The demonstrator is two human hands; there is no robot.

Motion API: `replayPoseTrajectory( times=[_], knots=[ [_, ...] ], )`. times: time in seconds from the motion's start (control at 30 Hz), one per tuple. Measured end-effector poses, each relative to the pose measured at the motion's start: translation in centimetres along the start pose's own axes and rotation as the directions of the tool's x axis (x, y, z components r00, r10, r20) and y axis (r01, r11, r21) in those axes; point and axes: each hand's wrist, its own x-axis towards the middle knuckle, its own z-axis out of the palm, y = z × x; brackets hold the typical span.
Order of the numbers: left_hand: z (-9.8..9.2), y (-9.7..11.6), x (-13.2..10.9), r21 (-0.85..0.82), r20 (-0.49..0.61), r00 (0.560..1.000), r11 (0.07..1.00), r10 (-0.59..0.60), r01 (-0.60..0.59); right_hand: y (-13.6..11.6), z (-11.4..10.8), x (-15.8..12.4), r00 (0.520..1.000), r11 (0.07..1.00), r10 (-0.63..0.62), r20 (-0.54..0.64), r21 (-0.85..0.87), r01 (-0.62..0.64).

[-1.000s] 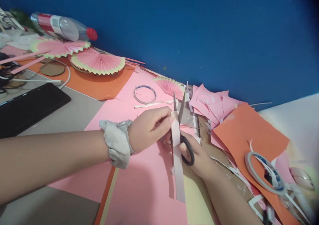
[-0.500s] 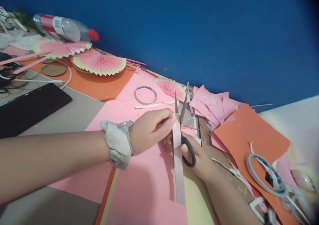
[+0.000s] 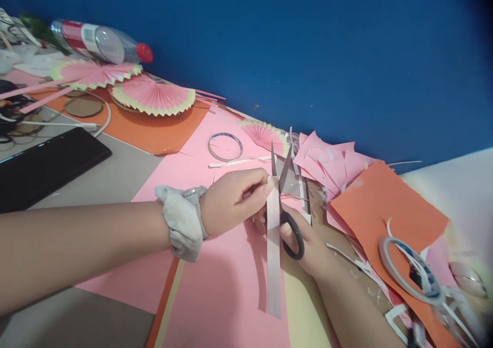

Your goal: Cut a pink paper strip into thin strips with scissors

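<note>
Between thumb and fingers, my left hand [image 3: 239, 199] pinches the upper end of a long pale paper strip [image 3: 274, 255], which hangs down over the pink paper sheet [image 3: 215, 296]. My right hand [image 3: 304, 245] holds scissors [image 3: 295, 237] by their black handles, thumb through one loop. The scissor blades point away from me and stand apart, just beyond the strip's top end. Part of the scissors and some right-hand fingers are hidden behind the strip and my left hand.
Pleated pink paper fans [image 3: 154, 96] lie along the blue wall, near a plastic bottle [image 3: 111, 45] on its side. A black phone [image 3: 50, 168] is at the left. Tape rolls [image 3: 410, 271], orange paper [image 3: 389, 209] and pink scraps [image 3: 335, 158] lie at the right.
The lower end of the paper strip has swung slightly left. The scissor blades have spread a little wider. My left hand has barely moved.
</note>
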Motion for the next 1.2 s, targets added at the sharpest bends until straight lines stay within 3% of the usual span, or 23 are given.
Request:
replayPoseTrajectory(
  times=[0.57, 1.2],
  knots=[
    [0.03, -0.28, -0.21, 0.096, -0.027, 0.998, 0.994, 0.055, -0.052, 0.35, 0.04, -0.14, 1.0, 1.0, 0.028, 0.012, 0.013, -0.028],
    [-0.01, -0.15, -0.22, 0.023, 0.013, 1.0, 1.0, 0.02, -0.021, 0.51, 0.13, -0.3, 1.0, 0.999, 0.019, -0.013, -0.03, -0.02]
  ],
)
